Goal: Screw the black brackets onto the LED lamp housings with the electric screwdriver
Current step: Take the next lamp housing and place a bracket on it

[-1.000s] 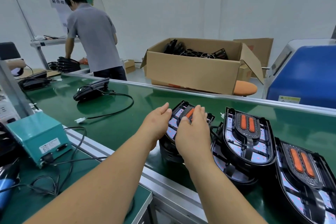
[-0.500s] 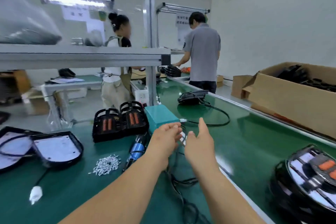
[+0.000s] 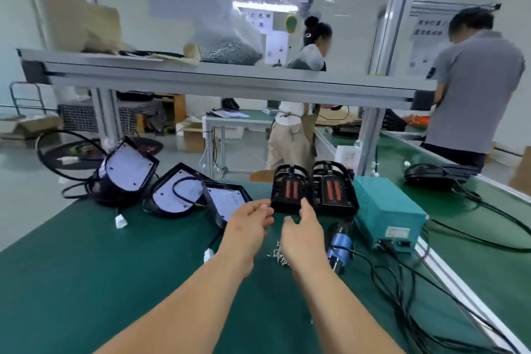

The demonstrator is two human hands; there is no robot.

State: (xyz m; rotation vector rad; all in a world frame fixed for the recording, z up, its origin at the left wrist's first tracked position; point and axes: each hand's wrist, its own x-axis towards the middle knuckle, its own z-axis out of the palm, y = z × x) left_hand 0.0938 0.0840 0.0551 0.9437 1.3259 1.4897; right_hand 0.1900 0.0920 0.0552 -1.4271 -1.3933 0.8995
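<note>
Two black brackets with orange strips stand side by side on the green bench, the left one (image 3: 289, 193) and the right one (image 3: 333, 193). My left hand (image 3: 249, 221) and my right hand (image 3: 304, 234) hover empty just in front of the left bracket, fingers apart. Three LED lamp housings with white faces lie to the left: one (image 3: 128, 171) tilted up, one (image 3: 175, 195), one (image 3: 230, 201) partly behind my left hand. The blue electric screwdriver (image 3: 340, 244) lies right of my right hand. Loose screws (image 3: 278, 254) sit between my wrists.
A teal power box (image 3: 388, 210) with black cables (image 3: 402, 282) sits at the right. A metal shelf beam (image 3: 230, 80) crosses overhead. A conveyor belt (image 3: 474, 210) runs along the right. Two people (image 3: 298, 95) (image 3: 471, 89) stand beyond the bench.
My view has swung left from the conveyor and its lamp housings to the bench. Both hands, empty, have come up close to the left bracket.
</note>
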